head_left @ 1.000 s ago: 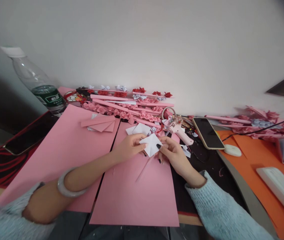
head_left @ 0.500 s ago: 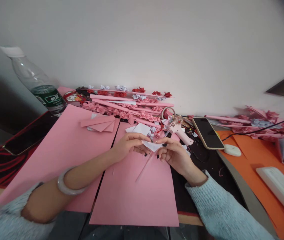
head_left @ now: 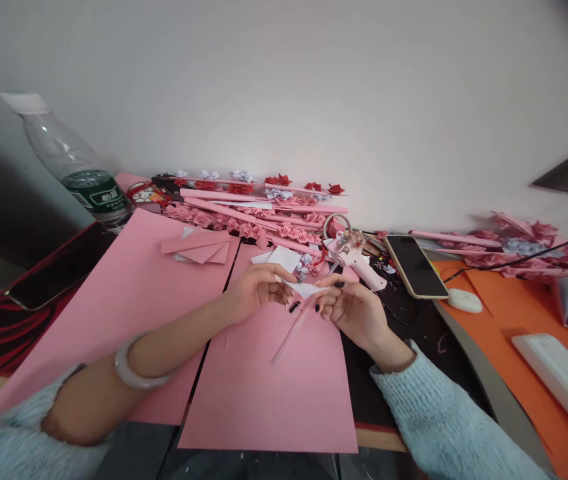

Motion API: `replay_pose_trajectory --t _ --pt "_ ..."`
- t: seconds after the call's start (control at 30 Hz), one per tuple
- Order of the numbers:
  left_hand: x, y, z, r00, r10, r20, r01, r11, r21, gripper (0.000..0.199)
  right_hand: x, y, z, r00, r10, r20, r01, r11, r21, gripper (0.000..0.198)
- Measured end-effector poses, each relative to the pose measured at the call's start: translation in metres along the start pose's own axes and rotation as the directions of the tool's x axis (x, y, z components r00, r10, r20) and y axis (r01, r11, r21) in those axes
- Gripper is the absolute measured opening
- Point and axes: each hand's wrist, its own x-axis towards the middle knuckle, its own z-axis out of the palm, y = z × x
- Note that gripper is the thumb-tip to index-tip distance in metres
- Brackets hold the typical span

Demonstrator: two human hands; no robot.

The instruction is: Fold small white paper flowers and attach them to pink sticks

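A small piece of white paper (head_left: 305, 289) is held between my two hands, folded and seen nearly edge-on. My left hand (head_left: 259, 292) pinches its left end. My right hand (head_left: 351, 309) pinches the other end, thumb and fingertips closed on it. Below the paper, a thin translucent stick (head_left: 288, 339) slants over a pink sheet (head_left: 269, 407); I cannot tell whether the right fingers touch it. Just beyond the hands lie more white paper sheets (head_left: 284, 259) and a pale pink glue gun (head_left: 359, 262).
Pink rolled stems and paper flowers (head_left: 244, 217) lie along the wall. A water bottle (head_left: 77, 167) stands at the back left, near a dark phone (head_left: 49, 277). On the right are another phone (head_left: 417, 267), a white mouse (head_left: 465, 301), a white power strip (head_left: 554, 377) and orange sheets (head_left: 501, 333).
The white paper has tipped from showing its face to a narrower, folded shape. My left fingers have curled inward a little; both arms stay nearly in place.
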Motion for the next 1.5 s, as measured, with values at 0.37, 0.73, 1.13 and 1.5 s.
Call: replay_pose_trajectory --t 0.37,0.73,1.13,1.5 --pt "0.001 0.008 0.006 0.972 -0.050 -0.228 0.023 0.992 -0.123 0.020 0.003 0.002 -0.004 0.992 -0.089 -0.089 0.086 0.996 -0.037 0.024" --pt "0.002 0.005 0.004 0.981 -0.106 -0.164 0.094 0.992 -0.080 0.020 0.002 0.012 0.000 0.940 -0.317 -0.124 0.213 0.832 -0.512 0.015" --pt "-0.005 -0.006 0.011 0.994 0.087 0.065 -0.109 0.841 0.530 0.032 -0.001 0.012 0.005 0.975 -0.214 0.055 0.205 0.784 -0.586 0.024" --pt "-0.006 -0.008 0.011 0.996 0.064 0.068 -0.092 0.810 0.580 0.036 -0.002 0.018 0.005 0.971 -0.214 0.111 0.240 0.820 -0.520 0.022"
